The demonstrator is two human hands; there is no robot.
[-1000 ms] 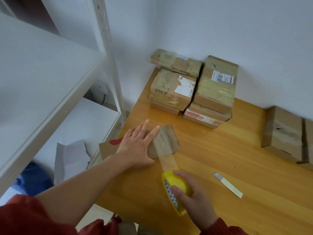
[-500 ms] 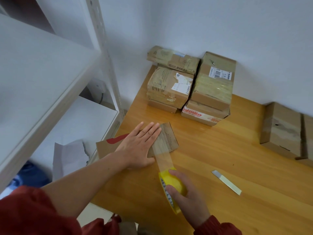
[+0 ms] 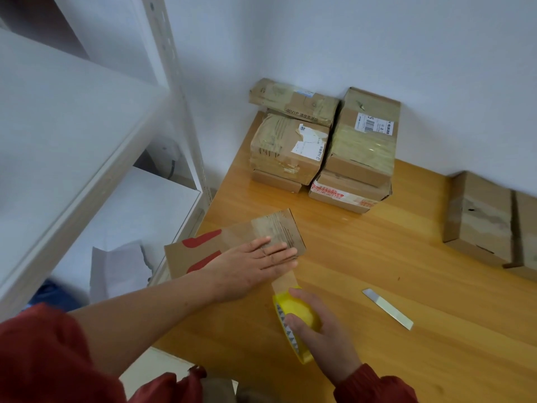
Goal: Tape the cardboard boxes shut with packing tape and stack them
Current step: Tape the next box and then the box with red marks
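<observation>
Nearest the camera, over the table's (image 3: 377, 257) front edge, the right hand (image 3: 322, 337) grips the yellow tape roll (image 3: 299, 314). Its fingers curl over the rim and hold the roll low and just off the box, so a short tape strip (image 3: 283, 282) runs taut from roll to cardboard. Just beyond, the left hand (image 3: 255, 261) lies flat with its fingers straight and together, pressing the tape onto the near edge of the cardboard box (image 3: 220, 242). That pressure likely does two jobs: it bonds the tape, and it pins the light, flat box against the pull of the roll.

The box, marked in red, sits at the table's left edge beside the white shelf (image 3: 72, 141), and tape already shows across its right end. I cannot tell whether the strip lies along a flap seam, because the hand hides that part.

A slim metal blade (image 3: 388, 313) lies on the wood to the right of the roll. It is apart from both hands but handy for the right one, presumably to cut the strip.

Farther back, the taped boxes (image 3: 319, 146) are piled in the corner against the wall, probably where this one belongs. More boxes (image 3: 479, 219) rest along the wall at the right.
</observation>
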